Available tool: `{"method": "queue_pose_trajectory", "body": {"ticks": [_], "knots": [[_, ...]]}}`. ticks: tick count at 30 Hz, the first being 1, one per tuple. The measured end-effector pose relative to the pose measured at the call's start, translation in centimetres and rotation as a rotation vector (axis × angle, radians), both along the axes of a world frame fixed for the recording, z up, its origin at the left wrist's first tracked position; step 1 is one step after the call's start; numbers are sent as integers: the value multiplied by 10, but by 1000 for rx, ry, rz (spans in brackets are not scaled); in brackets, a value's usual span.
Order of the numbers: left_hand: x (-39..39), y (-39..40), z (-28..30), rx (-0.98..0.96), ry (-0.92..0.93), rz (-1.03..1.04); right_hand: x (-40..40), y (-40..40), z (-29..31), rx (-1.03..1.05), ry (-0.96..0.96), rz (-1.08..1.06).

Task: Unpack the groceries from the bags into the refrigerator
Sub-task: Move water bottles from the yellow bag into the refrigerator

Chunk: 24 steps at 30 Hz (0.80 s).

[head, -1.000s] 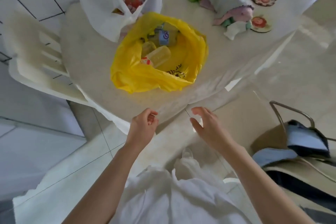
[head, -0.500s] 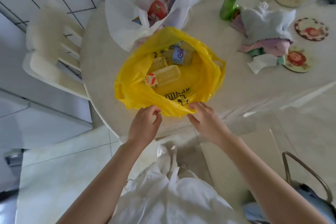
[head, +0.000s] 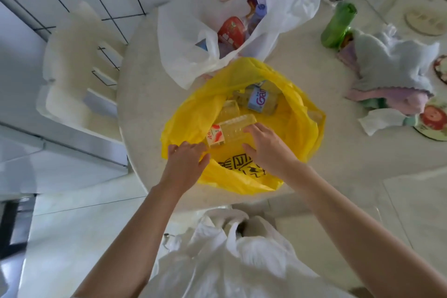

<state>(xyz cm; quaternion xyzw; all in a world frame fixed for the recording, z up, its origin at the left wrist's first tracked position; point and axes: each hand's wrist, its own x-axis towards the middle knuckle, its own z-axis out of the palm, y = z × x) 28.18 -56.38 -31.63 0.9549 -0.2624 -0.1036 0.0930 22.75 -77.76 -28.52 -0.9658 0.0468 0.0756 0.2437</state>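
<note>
A yellow plastic bag [head: 297, 128] lies open on the round table [head: 150, 109]. Inside it are a clear plastic container [head: 232, 128] with a red-and-white label, and behind it a bottle with a blue label [head: 260, 101]. My right hand [head: 268, 146] is inside the bag, its fingers spread on the clear container. My left hand [head: 185, 162] grips the bag's near left rim. Behind the yellow bag stands a white plastic bag [head: 188, 38] holding a red packet [head: 231, 32] and other groceries.
A green bottle [head: 338, 24] stands at the back right of the table, next to crumpled cloths [head: 391, 65] and round coasters [head: 433, 121]. A white plastic chair [head: 79, 75] is pushed in at the left. A tiled wall runs behind.
I have come closer to the table. My right hand went from the bag's front rim into the bag onto the clear container. My left hand stays at the rim.
</note>
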Motion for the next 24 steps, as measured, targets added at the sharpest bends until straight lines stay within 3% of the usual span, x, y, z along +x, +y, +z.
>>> {"method": "queue_pose_trajectory", "body": {"ticks": [7,13,21,24], "knots": [[19,18,-8,94,36,206,46,-25,-12,-56,4,24],[36,-7,-10,212,108,232,82,-62,-20,-168,106,2],[52,-59,-17,44,39,154,115,-77,-48,-308,195,-33],[54,-72,-22,89,71,137,119,-75,-55,-366,167,-39]]}}
